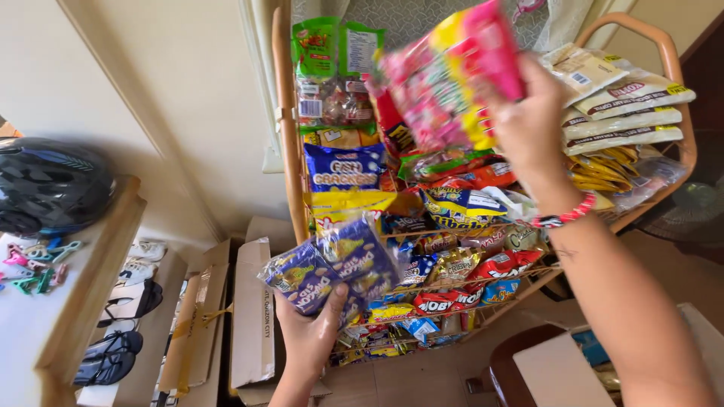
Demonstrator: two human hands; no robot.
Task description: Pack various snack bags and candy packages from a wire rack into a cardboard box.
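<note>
My left hand (pixel 311 332) holds a bundle of blue-purple snack packets (pixel 335 265) in front of the lower part of a rattan shelf rack (pixel 284 128). My right hand (pixel 530 124), with a red and white beaded bracelet on the wrist, is raised and grips a pink and yellow candy bag (pixel 452 75), blurred by motion, in front of the rack's upper shelves. The rack is crammed with colourful snack packets on several shelves.
Cream sachets (pixel 630 105) lie on the rack's upper right. Flattened cardboard boxes (pixel 253 316) lean at the rack's left foot. At left a wooden shelf (pixel 94 283) carries a dark helmet (pixel 49 185) and clothes pegs, with sandals (pixel 121 324) below. A dark chair back (pixel 513 362) stands lower right.
</note>
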